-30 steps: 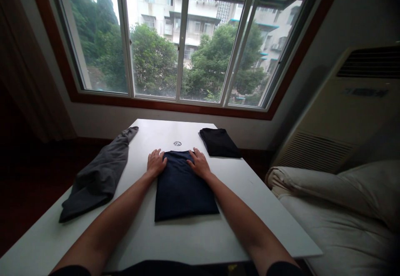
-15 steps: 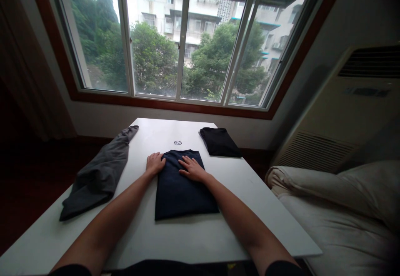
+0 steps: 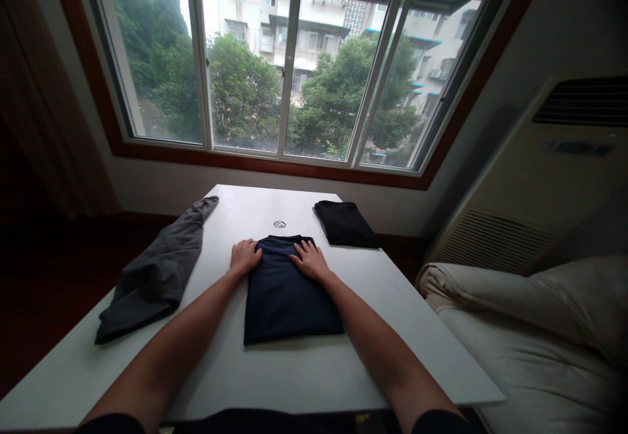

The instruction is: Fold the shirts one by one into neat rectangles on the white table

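Our left hand (image 3: 245, 256) and right hand (image 3: 310, 262) are spread flat and a little apart, clamped on nothing. With the left we rest at the far left edge of a dark blue shirt (image 3: 292, 306), the thumb side against the cloth; with the right we lie across its far right corner, fingers pointing toward the window (image 3: 314, 80). We have the shirt before us, between our forearms, on the white counter (image 3: 294, 381). It is already folded into a neat, flat block with straight sides, and only faint creases show near its far end, so we judge its folding all but done, with at most some smoothing left. Beyond it and to our right, near the counter's edge, we see a black cloth (image 3: 346, 223) that also looks folded, its squared shape apparently finished. What seems untouched is the grey cloth (image 3: 157, 270) along our left side: it lies long, loose and rumpled, well apart from our hands, with no fold we can make out.
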Tool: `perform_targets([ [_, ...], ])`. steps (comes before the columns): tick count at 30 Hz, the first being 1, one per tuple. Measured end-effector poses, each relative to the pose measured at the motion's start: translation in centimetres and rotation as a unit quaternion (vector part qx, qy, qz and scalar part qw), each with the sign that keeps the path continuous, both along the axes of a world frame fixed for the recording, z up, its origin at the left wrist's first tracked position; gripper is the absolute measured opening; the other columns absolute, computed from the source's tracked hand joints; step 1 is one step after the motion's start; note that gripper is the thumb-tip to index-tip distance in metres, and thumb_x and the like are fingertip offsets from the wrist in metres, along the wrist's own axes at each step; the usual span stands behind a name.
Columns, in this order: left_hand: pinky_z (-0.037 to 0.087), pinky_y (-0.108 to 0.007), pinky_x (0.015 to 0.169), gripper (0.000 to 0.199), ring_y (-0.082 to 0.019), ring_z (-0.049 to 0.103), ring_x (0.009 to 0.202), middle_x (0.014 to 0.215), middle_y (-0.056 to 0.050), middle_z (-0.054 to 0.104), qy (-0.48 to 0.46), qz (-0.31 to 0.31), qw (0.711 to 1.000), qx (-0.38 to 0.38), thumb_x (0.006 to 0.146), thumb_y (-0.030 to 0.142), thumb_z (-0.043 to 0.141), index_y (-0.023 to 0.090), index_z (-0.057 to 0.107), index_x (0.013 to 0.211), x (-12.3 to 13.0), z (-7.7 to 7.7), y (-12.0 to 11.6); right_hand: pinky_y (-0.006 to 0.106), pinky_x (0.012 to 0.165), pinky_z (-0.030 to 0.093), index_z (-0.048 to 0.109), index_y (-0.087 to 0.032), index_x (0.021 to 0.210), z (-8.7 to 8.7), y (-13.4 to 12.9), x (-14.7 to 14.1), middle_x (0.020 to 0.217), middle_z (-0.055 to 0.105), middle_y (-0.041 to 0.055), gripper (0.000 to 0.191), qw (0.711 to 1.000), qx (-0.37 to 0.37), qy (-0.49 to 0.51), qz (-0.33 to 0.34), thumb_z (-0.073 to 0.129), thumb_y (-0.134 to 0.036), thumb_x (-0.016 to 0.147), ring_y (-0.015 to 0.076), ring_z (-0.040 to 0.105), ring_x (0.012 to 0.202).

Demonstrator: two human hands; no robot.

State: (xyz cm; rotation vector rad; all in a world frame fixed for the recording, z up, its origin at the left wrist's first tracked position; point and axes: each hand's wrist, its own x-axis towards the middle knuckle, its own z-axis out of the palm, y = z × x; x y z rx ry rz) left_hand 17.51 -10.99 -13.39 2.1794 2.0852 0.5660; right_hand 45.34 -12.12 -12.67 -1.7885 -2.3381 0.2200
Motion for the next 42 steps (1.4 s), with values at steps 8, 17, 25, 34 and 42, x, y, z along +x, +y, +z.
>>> perform_targets([
  [8,0.030,-0.045,0.118,0.047,-0.029,0.047,0.141,0.153,-0.010,0.057,0.007,-0.002,1.000,0.013,0.100,0.045,0.046,0.027,0.068,0.137,0.0,0.0,-0.1,0.058,0.127,0.011,0.041,-0.022,0.163,0.4,-0.2,0.9,0.171,0.029,0.0157,0.072,0.996,0.045,-0.001,-0.077,0.036,-0.065,0.105,0.0332,0.016,0.161],
  [17,0.028,-0.049,0.121,0.049,-0.031,0.046,0.143,0.154,-0.010,0.056,-0.009,-0.001,1.000,0.011,0.100,0.043,0.047,0.025,0.064,0.142,0.0,-0.1,0.0,0.049,0.129,0.014,0.041,-0.033,0.162,0.5,-1.1,-1.0,0.172,0.029,0.0039,0.064,0.991,0.033,0.010,0.133,0.038,-0.063,0.106,0.0264,0.021,0.160],
  [25,0.033,-0.037,0.122,0.041,-0.026,0.048,0.139,0.146,-0.007,0.062,-0.052,-0.029,0.993,0.099,0.102,0.035,0.046,0.021,0.070,0.132,0.4,0.8,-0.5,0.047,0.129,0.016,0.038,-0.029,0.164,-0.1,1.1,0.6,0.173,0.025,0.0056,0.070,0.999,-0.006,0.023,0.036,0.039,-0.067,0.105,0.0283,0.020,0.161],
  [34,0.034,-0.039,0.123,0.046,-0.027,0.047,0.144,0.153,-0.005,0.058,-0.011,-0.177,0.984,0.032,0.099,0.051,0.057,0.028,0.068,0.137,0.8,0.6,-0.8,0.048,0.126,0.024,0.048,-0.022,0.158,0.6,0.3,1.2,0.167,0.038,0.0121,0.063,0.999,0.036,0.012,-0.006,0.046,-0.057,0.105,0.0302,0.030,0.157],
  [42,0.029,-0.061,0.120,0.054,-0.039,0.038,0.150,0.163,-0.007,0.046,0.085,-0.148,0.985,-0.038,0.102,0.052,0.049,0.029,0.055,0.151,1.2,2.4,-0.3,0.045,0.119,0.040,0.064,-0.024,0.145,3.7,-2.9,-1.2,0.157,0.052,0.0134,0.055,0.988,0.009,0.014,0.157,0.061,-0.053,0.099,0.0349,0.048,0.145],
])
